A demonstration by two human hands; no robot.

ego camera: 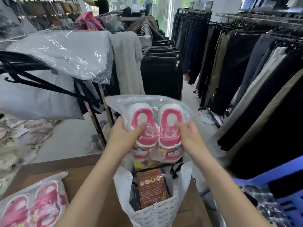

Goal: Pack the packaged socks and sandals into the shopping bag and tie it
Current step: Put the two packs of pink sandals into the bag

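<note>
A clear packet of pink and white sandals (155, 128) is held up in the air just above the mouth of the white shopping bag (154, 212). My left hand (124, 136) grips the packet's left side, thumb across the front. My right hand (188, 136) grips its right side the same way. The bag stands open on the brown table (49, 169), black cord handles at its rim. Inside it stands a packet of socks with a brown card label (150, 189). A second packet of pink sandals (32, 205) lies flat on the table at the lower left.
A metal rack with plastic-wrapped grey garments (65, 53) stands to the left behind the table. Racks of dark trousers (246, 79) line the aisle on the right. A blue plastic stool (282, 185) with checked fabric sits at the lower right. A person stands far back.
</note>
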